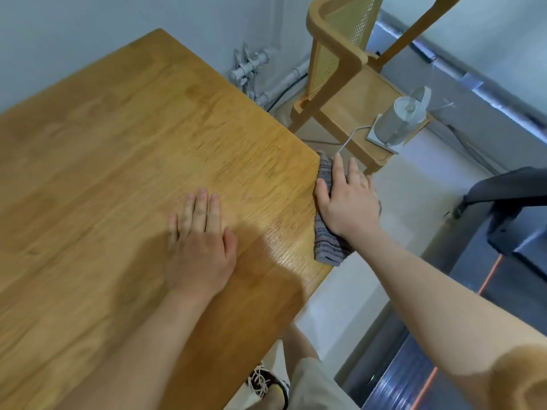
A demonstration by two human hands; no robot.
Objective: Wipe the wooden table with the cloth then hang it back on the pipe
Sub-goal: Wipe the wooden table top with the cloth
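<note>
Head view: right hand [347,202] presses cloth [329,247] flat against table [118,143] edge.

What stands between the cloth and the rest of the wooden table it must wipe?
Only the left hand, lying flat on the wooden table to the left of the cloth. The right hand presses the cloth at the table's right edge. Nothing else visible blocks the sweep.

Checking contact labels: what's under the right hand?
A folded grey striped cloth, pressed by the right hand at the right edge of the light-brown wooden table. Cloth ends show above and below the hand; its middle is covered.
</note>
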